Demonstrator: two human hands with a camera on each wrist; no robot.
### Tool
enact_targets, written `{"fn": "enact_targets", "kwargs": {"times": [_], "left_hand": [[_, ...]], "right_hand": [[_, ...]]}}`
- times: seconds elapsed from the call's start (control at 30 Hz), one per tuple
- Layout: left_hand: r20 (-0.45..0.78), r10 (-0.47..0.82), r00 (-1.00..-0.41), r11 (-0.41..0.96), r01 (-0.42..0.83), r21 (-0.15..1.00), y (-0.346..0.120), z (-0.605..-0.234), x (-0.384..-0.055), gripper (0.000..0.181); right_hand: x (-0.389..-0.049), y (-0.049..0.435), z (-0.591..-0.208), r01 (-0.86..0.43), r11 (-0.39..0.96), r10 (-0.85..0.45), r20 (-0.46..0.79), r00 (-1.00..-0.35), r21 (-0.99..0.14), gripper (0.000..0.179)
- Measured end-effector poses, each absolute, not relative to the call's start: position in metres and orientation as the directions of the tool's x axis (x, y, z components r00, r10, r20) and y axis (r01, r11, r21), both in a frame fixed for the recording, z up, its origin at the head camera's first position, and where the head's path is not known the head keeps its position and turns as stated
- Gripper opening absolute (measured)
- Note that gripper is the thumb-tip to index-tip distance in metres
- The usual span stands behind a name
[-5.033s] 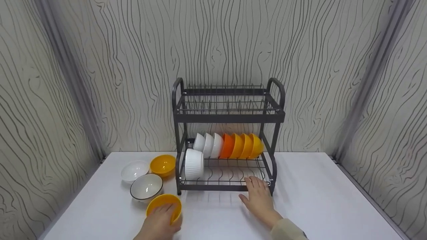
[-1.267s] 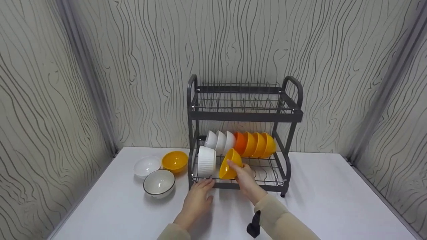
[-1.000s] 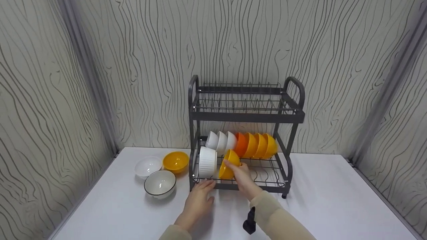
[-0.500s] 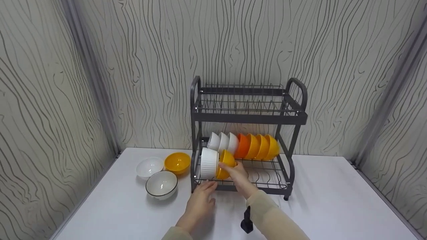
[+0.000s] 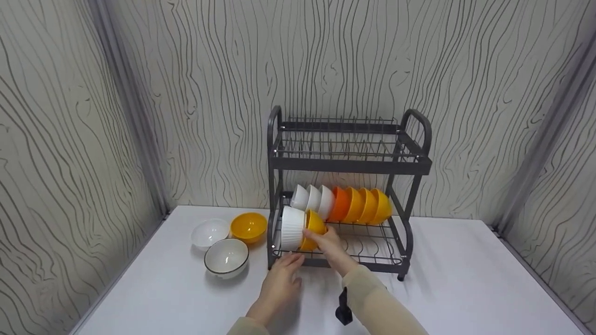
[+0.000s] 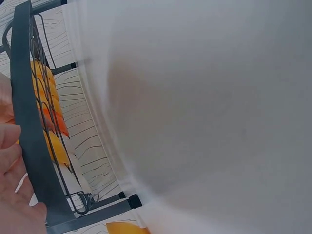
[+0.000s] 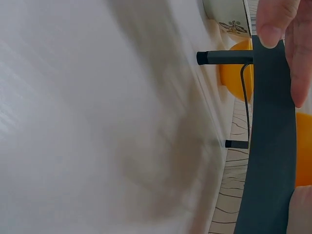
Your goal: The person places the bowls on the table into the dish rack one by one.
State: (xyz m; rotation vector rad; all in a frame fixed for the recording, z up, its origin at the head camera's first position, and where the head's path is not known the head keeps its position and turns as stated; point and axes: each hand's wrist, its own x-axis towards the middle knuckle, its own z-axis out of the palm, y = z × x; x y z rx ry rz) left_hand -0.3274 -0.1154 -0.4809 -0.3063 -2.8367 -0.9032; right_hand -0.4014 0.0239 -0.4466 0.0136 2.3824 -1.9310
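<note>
My right hand [image 5: 328, 244] pinches a yellow bowl [image 5: 314, 228], thumb on its near side and fingers behind. The bowl stands tilted on its side at the front of the dish rack's lower shelf, its mouth turned left, right up against a white ribbed bowl [image 5: 292, 228]. My left hand [image 5: 281, 281] rests its fingers on the front bar of the dish rack [image 5: 351, 165]. In the left wrist view that bar [image 6: 36, 126] runs beside the left hand [image 6: 17, 190]. The right wrist view shows left-hand fingertips at the bar [image 7: 270, 136].
Behind, a row of small white, orange and yellow bowls [image 5: 356, 207] leans along the lower shelf. On the table left of the rack sit a white bowl [image 5: 210, 233], another yellow bowl [image 5: 249, 227] and a dark-rimmed bowl [image 5: 226, 257]. Patterned walls [image 5: 335, 56] surround the table [image 5: 465, 274].
Five seconds ago my left hand held the yellow bowl on the table; now my right hand holds it on the shelf. Over the last second it slid left to the white ribbed bowl.
</note>
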Motion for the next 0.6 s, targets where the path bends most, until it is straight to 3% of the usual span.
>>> {"fn": "enact_targets", "kwargs": {"times": [0.2,0.6], "left_hand": [[0.236,0.173,-0.956,0.826,0.272,0.493,-0.1177,-0.4826,-0.3259,0.051],[0.181,0.151,-0.972,0.798,0.228,0.558,-0.1162,-0.4798,-0.326,0.052]], "right_hand": [[-0.4028,0.0231,-0.4494,0.057,0.215,-0.056,-0.07,-0.996,-0.975,0.091],[-0.4021,0.0249,-0.4482,0.08,0.238,-0.069,-0.099,-0.993,-0.968,0.093]]}}
